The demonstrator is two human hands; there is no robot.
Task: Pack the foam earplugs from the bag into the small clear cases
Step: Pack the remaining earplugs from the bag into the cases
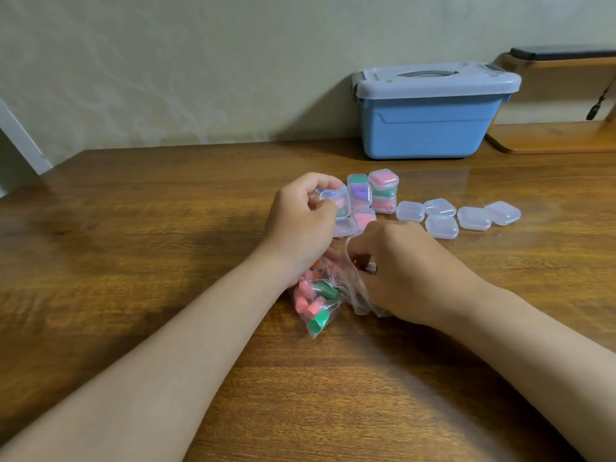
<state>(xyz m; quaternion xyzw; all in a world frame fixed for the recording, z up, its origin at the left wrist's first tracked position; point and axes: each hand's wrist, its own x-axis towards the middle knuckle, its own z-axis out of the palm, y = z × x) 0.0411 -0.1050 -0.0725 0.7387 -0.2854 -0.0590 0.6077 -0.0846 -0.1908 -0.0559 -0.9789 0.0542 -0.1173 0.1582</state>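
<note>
Earplug bag (pixel 319 303) pinched at its mouth by the right hand (pixel 410 271); left hand (pixel 300 216) grips a filled clear case (pixel 337 204) at 11 o'clock, empty cases (pixel 441 226) at 2.

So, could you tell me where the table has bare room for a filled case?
The table is bare left of the left hand, and in the strip between the empty cases and the blue box. It is crowded around the filled cases, the bag and the right hand.
</note>
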